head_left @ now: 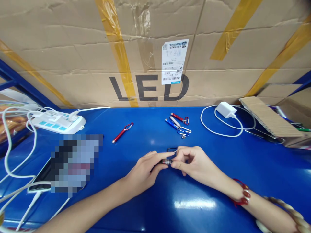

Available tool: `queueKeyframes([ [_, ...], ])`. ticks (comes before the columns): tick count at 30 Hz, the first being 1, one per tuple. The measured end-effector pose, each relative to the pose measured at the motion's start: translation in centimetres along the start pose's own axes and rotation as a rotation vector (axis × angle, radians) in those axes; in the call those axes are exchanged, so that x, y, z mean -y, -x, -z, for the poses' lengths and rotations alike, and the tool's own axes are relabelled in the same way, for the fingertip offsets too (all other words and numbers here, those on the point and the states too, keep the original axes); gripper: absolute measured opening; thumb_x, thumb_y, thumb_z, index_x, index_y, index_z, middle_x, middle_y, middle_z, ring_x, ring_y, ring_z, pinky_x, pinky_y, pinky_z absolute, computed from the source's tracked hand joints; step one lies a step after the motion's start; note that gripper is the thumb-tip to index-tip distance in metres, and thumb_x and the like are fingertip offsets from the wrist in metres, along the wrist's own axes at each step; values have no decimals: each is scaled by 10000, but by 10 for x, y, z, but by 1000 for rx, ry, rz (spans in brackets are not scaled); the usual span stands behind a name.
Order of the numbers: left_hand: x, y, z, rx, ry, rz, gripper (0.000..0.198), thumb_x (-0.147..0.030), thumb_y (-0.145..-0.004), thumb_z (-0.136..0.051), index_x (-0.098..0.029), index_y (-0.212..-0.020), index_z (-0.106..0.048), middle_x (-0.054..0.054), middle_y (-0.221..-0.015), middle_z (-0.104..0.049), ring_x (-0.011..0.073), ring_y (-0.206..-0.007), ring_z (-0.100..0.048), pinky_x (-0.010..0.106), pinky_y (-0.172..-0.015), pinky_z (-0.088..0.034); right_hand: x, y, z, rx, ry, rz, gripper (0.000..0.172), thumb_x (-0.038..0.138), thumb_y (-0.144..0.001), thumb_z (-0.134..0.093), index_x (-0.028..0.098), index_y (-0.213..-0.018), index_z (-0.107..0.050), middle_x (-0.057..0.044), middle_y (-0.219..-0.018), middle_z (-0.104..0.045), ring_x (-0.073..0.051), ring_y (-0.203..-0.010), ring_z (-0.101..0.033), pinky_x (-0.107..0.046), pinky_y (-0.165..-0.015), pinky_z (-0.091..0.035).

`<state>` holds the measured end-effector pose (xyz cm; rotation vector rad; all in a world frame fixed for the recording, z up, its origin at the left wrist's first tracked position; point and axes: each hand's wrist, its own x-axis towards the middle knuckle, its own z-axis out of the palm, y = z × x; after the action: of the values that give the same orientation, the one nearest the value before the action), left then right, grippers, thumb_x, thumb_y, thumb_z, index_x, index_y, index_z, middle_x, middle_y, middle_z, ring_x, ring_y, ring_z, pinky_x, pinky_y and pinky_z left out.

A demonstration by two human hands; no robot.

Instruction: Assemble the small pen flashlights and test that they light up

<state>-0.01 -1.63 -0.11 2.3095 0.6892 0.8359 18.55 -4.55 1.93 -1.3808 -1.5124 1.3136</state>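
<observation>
Between my two hands is a small black keychain penlight [166, 161] with a label on its barrel. My left hand [147, 166] is closed around the barrel from the left. My right hand [188, 160] pinches its right end, and the fingers partly cover that end. A dark carabiner clip [171, 149] shows just behind the fingertips. Farther back on the blue table lies a red penlight [119, 136] with a red clip. Right of it, a blue penlight [171, 124], a silver penlight [175, 121] and another red penlight [177, 116] lie close together.
A phone-like device [43, 174] with cables lies at the left, near a white power strip [73, 126]. A white charger [226, 110] with its coiled cable sits back right, beside an open cardboard box [264, 116]. A large carton [85, 64] stands behind the table.
</observation>
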Motion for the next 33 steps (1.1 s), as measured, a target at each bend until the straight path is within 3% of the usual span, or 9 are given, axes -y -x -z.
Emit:
queueKeyframes([
  [4, 0, -1, -1, -23, 4, -68, 284, -144, -898, -452, -224, -1147, -563, 23, -889, -703, 120, -672, -566, 231, -669, -457, 0, 0, -1, 25, -54, -78, 257, 333, -715, -653, 168, -553, -538, 66, -418, -450, -60, -371, -420, -188, -397, -317],
  [8, -3, -2, -1, -11, -1, 41, 242, -143, -884, -463, -202, -1066, -611, 22, -810, -692, 127, -665, -567, 219, -639, -456, -2, -2, 2, 9, 42, -57, 255, 354, -725, -655, 164, -576, -573, 58, -427, -479, -65, -380, -435, -184, -390, -325],
  [13, -8, -6, 1, -1, 65, 195, 219, -136, -865, -457, -198, -974, -636, 12, -795, -668, 122, -703, -586, 207, -686, -459, -4, -3, 14, -162, 390, 331, 259, 408, -716, -689, 174, -634, -615, 7, -634, -610, -84, -503, -514, -195, -463, -394],
  [17, -9, -9, 2, 12, 128, 292, 225, -169, -872, -425, -154, -966, -629, 9, -699, -616, 114, -627, -560, 201, -633, -443, -4, -3, 26, -131, 574, 645, 176, 346, -813, -616, 204, -907, -662, -18, -868, -645, -74, -598, -570, -186, -551, -439],
  [20, -10, -9, 2, 57, 186, 313, 230, -185, -870, -411, -133, -926, -628, 1, -651, -573, 109, -585, -522, 200, -581, -411, -2, -1, 31, -103, 728, 828, 162, 244, -887, -527, 237, -946, -677, -13, -929, -649, -51, -604, -582, -169, -539, -415],
  [28, -12, -10, 3, 178, 300, 315, 230, -185, -880, -386, -132, -854, -609, -23, -622, -504, 91, -552, -430, 199, -545, -343, 5, 4, 31, -87, 943, 957, 307, 208, -958, -370, 197, -862, -661, -5, -835, -691, -65, -613, -613, -186, -515, -386],
  [33, -11, -8, 3, 204, 323, 286, 181, -170, -878, -396, -127, -838, -567, -22, -631, -507, 90, -571, -456, 198, -573, -359, 4, 5, 29, -24, 1019, 976, 354, 147, -960, -319, 172, -793, -631, -9, -808, -679, -66, -596, -607, -197, -480, -363],
])
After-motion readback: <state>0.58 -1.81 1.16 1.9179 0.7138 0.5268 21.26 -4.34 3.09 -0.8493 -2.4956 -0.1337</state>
